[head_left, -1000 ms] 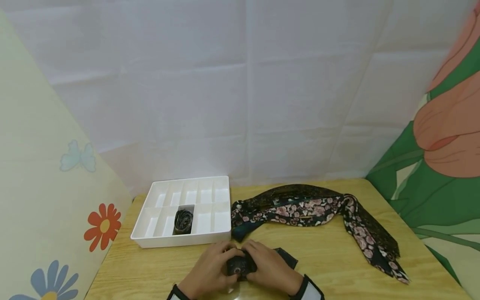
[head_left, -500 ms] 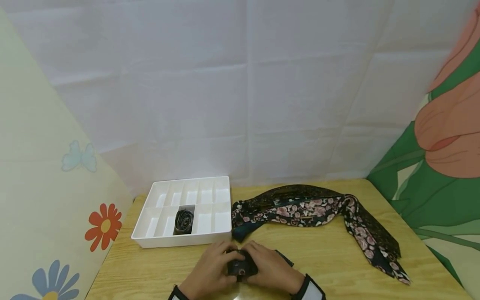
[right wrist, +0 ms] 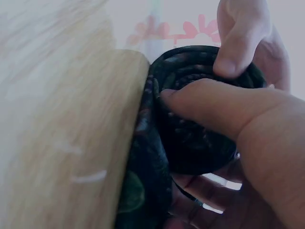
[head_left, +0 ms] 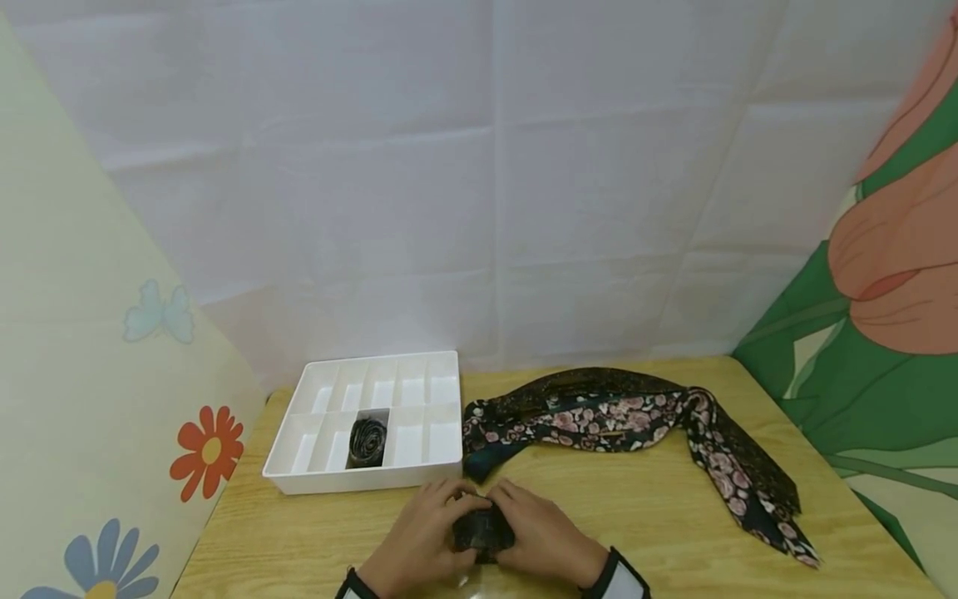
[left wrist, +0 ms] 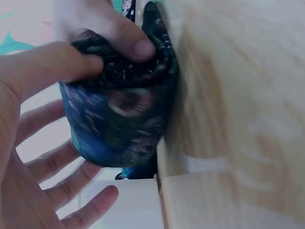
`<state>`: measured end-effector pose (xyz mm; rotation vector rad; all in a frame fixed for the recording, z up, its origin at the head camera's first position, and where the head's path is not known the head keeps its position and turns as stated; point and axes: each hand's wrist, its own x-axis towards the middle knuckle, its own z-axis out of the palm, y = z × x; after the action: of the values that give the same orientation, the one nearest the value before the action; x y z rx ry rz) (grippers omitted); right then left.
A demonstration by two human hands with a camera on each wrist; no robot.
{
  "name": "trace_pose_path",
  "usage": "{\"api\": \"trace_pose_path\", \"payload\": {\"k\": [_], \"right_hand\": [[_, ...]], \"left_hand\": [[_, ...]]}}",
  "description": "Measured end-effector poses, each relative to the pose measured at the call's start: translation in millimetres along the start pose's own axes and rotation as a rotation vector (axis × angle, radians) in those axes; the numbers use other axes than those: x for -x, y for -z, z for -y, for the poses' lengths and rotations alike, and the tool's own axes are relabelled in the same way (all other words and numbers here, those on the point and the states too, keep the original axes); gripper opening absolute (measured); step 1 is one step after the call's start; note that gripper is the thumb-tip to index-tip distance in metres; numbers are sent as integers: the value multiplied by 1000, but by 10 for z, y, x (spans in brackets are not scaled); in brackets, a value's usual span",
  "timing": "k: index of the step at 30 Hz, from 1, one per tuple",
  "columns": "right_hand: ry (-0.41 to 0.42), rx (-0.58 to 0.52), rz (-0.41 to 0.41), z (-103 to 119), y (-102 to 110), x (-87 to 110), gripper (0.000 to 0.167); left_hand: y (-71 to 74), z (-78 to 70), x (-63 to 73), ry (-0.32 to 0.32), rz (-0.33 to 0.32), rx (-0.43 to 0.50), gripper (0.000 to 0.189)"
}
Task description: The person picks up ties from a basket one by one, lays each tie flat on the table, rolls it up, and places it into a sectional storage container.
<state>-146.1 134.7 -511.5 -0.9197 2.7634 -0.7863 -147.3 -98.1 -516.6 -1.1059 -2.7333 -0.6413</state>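
A dark floral scarf, wound into a thick roll, is held between both hands at the table's near side. My left hand grips its left side; in the left wrist view the thumb presses on the coiled end while the other fingers spread beyond the roll. From the right, my right hand grips it, its thumb lying across the coil in the right wrist view. A loose flap of the scarf runs flat along the tabletop beneath the roll in that view.
Behind the hands on the left stands a white divided tray; one front compartment holds a dark rolled cloth. A long scarf with pink roses lies bunched across the wooden table, its left end against the tray. Walls close in the back and sides.
The scarf's loose tail beside the right hand has drawn in and is out of sight in the head view. The roll has turned between the fingers; both hands stay in nearly the same place.
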Motion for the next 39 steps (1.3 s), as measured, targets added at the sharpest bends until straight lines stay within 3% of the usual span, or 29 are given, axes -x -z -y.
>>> {"api": "trace_pose_path", "payload": {"k": [12, 16, 24, 27, 39], "right_hand": [[-6, -7, -4, 29, 1, 8, 55], [-24, -48, 9, 34, 8, 10, 55], [-26, -142, 30, 43, 22, 18, 54], [-31, -144, 35, 51, 41, 18, 56], [-60, -132, 21, 28, 32, 21, 55]], "left_hand": [[-39, -6, 2, -53, -49, -5, 54], [-56, -7, -7, -78, -72, -14, 47], [-72, -63, -20, -71, -75, -9, 51], [-66, -61, -28, -73, -79, -14, 45], [-88, -52, -23, -42, -57, 4, 54]]}}
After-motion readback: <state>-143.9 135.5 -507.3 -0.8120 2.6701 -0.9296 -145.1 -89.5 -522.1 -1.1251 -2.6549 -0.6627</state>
